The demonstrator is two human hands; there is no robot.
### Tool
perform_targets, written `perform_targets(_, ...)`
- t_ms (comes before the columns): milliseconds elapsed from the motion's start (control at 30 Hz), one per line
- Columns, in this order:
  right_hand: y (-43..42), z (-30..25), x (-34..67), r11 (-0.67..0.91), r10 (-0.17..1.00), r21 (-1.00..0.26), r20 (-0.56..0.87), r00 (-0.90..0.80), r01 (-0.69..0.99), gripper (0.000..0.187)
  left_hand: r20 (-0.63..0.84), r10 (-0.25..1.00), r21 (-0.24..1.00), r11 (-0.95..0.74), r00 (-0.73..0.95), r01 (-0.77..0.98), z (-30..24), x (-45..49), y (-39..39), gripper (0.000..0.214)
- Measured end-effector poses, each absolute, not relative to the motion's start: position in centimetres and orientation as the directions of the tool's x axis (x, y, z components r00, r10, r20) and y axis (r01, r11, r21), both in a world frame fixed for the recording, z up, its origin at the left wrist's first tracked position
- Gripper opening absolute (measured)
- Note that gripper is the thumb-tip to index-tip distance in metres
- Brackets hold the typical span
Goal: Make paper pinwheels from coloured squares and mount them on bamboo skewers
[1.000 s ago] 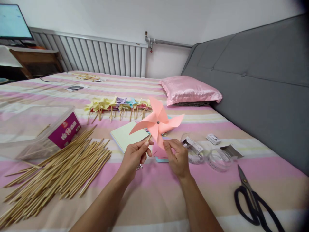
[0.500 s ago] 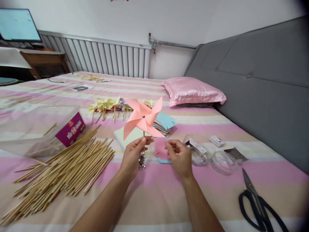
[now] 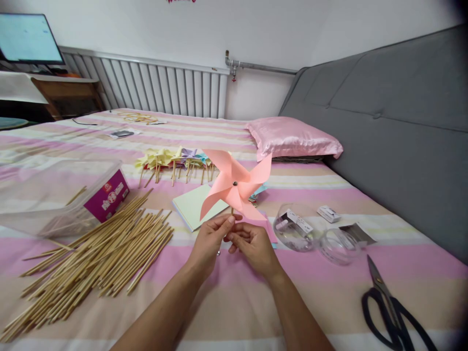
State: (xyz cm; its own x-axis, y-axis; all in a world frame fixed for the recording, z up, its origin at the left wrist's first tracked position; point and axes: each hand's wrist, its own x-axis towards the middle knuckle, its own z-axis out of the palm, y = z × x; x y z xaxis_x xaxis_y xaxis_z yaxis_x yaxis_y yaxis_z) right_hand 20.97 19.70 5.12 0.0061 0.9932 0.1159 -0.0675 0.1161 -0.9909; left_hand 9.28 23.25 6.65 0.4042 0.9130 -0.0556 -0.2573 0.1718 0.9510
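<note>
Facing the camera at centre, the pinwheel is standing above the left hand, which is pinching its stem. The right hand is sitting at five o'clock, fingers curled, grip unclear. Sticks are lying at eight, scissors at four.

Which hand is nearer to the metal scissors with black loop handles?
Right. The right hand is beyond and left of the scissors; the left hand is farther left, holding the salmon-pink paper pinwheel.
</note>
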Motion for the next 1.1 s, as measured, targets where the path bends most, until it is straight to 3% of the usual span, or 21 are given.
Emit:
perform_targets(200,19.8,4.9,21.0,0.128,0.991,-0.988,0.125,0.044,-0.084,0.027,-0.028,0.881,0.938,0.187,0.473,-0.292,6.7,9.6,23.0,0.029)
perform_targets(400,20.0,4.5,21.4,0.097,0.989,-0.991,0.086,0.124,-0.090,0.026,-0.040,0.974,0.955,0.103,0.223,-0.278,6.6,8.9,24.0,0.032)
perform_targets(533,20.0,4.3,21.4,0.095,0.990,-0.992,0.085,0.113,-0.083,0.025,-0.069,0.994,0.929,0.097,0.090,-0.356,6.6,8.2,24.9,0.025)
perform_targets(833,20.0,4.3,21.5,0.080,0.990,-0.993,0.069,0.120,-0.089,0.023,0.045,0.998,0.872,-0.021,0.037,-0.489,7.7,7.4,25.2,0.016)
perform_targets(967,20.0,4.3,21.5,0.075,0.990,-0.994,0.066,0.124,-0.076,0.024,0.196,0.978,0.913,-0.210,-0.075,-0.349,7.9,7.5,24.9,0.020)
perform_targets(1100,20.0,4.2,21.5,0.061,0.991,-0.996,0.052,0.125,-0.069,0.024,0.232,0.941,0.944,-0.279,-0.248,-0.174,7.8,7.8,24.7,0.017)
